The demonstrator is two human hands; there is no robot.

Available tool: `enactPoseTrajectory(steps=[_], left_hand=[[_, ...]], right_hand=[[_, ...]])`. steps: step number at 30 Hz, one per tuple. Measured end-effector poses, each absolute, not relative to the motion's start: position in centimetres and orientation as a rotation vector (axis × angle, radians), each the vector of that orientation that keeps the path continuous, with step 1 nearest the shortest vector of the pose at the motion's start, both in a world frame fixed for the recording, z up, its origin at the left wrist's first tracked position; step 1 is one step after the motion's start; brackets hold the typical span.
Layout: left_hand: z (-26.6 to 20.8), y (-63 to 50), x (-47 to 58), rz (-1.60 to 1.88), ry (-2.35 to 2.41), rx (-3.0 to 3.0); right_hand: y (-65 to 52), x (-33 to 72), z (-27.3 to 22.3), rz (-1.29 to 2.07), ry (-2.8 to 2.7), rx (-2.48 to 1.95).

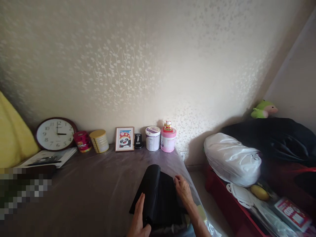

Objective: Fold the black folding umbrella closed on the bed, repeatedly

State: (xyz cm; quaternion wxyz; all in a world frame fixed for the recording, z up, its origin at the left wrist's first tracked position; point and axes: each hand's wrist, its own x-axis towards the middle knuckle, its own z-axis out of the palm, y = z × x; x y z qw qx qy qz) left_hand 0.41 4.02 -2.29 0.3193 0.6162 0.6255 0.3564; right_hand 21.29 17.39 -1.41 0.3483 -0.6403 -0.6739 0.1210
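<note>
A black folded piece (169, 194), fabric-like and with one part curled over into a rounded fold, lies on the covered tabletop in front of me. My left hand (139, 217) rests against the left side of that fold, fingers stretched out and thumb apart near its close end. At the upper right edge of the black piece, my right hand (184, 189) has its fingers bent and closed on the edge. The lower end of the piece runs toward the bottom of the view, where clear plastic shows.
Along the wall stand a clock (56, 134), a red tin (82, 142), a yellow-lidded can (99, 141), a framed panda picture (124, 139), a white tub (153, 140) and a pink tub (168, 141) topped by a cat figurine (168, 126). Right of the table, a white bag (232, 159) sits on a red container (217, 191).
</note>
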Motion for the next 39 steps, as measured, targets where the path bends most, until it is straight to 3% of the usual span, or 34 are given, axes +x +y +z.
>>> enactPoseTrajectory(steps=[4, 15, 29, 39], left_hand=[[-2.2, 3.9, 0.4, 0.935, 1.639, 1.604], [-5.0, 4.6, 1.4, 0.922, 1.740, 1.926], [-5.6, 5.0, 2.4, 0.625, 1.959, 2.065], [-4.2, 5.1, 2.6, 0.466, 1.951, 2.043]], right_hand=[[17.6, 21.5, -1.1, 0.431, -1.738, -1.730], [17.8, 19.4, -1.8, 0.365, -1.745, -1.699], [17.4, 15.1, 2.3, 0.649, -1.575, -1.470], [17.9, 11.1, 2.7, 0.668, -1.686, -1.598]])
